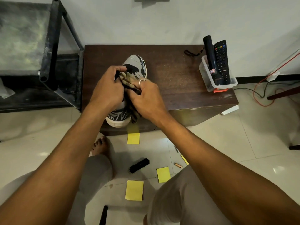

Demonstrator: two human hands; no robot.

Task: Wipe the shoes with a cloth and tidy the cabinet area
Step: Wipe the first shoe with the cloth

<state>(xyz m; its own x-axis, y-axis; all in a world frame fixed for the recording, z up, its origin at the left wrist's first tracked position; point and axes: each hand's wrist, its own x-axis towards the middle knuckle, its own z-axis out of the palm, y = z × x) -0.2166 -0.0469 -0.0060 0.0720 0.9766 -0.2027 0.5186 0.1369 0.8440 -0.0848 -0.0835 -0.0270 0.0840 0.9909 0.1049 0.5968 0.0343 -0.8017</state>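
Note:
A grey and black patterned sneaker [135, 62] with a white sole lies on the dark wooden cabinet top [175, 75], toe pointing to the wall, heel over the front edge. My left hand [107, 88] grips the shoe's middle from the left side. My right hand [146, 96], with a ring on one finger, holds a striped brown cloth [129, 81] bunched against the shoe's upper; the cloth's tail hangs down by the heel.
A clear plastic box [211, 80] with a torch [211, 59] and a remote [221, 60] stands at the cabinet's right end. On the tiled floor lie yellow sticky notes [134, 190], a black brush [139, 165] and a battery [178, 165]. A black metal rack [53, 46] stands left.

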